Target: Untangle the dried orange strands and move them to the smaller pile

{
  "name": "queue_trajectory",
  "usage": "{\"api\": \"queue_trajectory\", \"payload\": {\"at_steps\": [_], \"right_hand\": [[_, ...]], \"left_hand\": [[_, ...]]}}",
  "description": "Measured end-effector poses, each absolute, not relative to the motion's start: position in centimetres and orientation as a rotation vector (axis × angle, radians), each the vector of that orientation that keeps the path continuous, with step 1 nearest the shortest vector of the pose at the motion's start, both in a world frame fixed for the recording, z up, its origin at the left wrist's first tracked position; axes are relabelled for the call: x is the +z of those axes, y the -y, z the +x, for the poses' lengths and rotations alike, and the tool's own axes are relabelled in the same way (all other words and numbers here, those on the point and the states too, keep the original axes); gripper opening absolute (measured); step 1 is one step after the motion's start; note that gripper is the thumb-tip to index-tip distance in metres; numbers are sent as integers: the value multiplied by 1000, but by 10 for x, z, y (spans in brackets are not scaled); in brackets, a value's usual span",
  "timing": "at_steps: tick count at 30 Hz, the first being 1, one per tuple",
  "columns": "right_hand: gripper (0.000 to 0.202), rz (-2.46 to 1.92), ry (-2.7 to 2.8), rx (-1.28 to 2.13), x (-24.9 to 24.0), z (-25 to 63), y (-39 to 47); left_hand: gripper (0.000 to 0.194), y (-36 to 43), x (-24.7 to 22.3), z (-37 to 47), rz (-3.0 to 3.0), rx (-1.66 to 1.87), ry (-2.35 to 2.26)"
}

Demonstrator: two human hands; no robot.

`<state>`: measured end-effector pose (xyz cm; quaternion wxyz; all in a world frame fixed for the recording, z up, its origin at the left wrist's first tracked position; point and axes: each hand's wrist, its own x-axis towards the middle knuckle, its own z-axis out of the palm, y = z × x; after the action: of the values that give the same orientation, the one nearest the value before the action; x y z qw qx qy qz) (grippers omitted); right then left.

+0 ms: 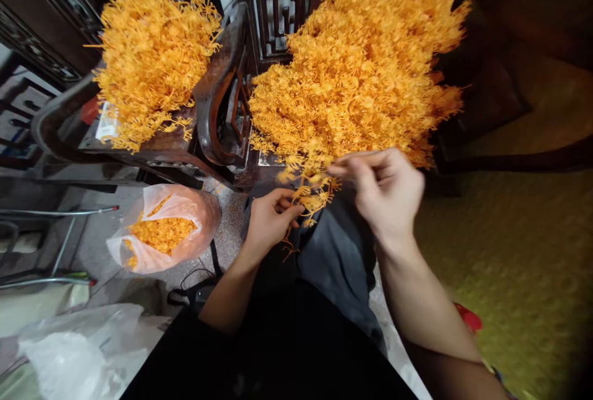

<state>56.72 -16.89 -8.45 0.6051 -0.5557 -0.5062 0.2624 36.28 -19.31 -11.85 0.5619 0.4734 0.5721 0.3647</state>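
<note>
A big heap of orange plastic sprigs [365, 60] lies in front of me on a dark wooden chair. My left hand [271, 218] is closed around a small orange sprig cluster [311, 197] over my lap. My right hand [380, 187] pinches the upper part of the same cluster at the heap's lower edge; it is slightly blurred. A second orange heap [151, 48] rests on another chair to the left.
A translucent plastic bag [162, 230] holding small orange pieces stands on the floor at left. Dark wooden armrests [217, 97] separate the two heaps. White plastic bags [69, 344] lie at the lower left. A metal frame [60, 212] is at the far left.
</note>
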Motion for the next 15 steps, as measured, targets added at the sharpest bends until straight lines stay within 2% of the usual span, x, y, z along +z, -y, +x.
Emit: {"api": "queue_trajectory", "payload": {"at_steps": [2, 4, 8, 11, 13, 15], "right_hand": [[23, -1190, 938, 474, -77, 575, 164], [22, -1087, 860, 425, -72, 583, 161], [14, -1106, 1120, 725, -82, 580, 163], [34, -1306, 1319, 928, -103, 557, 166], [48, -1448, 1438, 940, -112, 540, 164], [53, -1516, 1609, 938, -115, 530, 156]], "left_hand": [[21, 193, -123, 358, 1109, 833, -1362], [23, 193, -126, 355, 1071, 842, -1332], [32, 194, -126, 356, 1044, 836, -1291], [34, 196, -126, 363, 1037, 845, -1294], [33, 198, -126, 368, 1032, 869, -1285], [31, 199, -127, 371, 1031, 897, -1272]]}}
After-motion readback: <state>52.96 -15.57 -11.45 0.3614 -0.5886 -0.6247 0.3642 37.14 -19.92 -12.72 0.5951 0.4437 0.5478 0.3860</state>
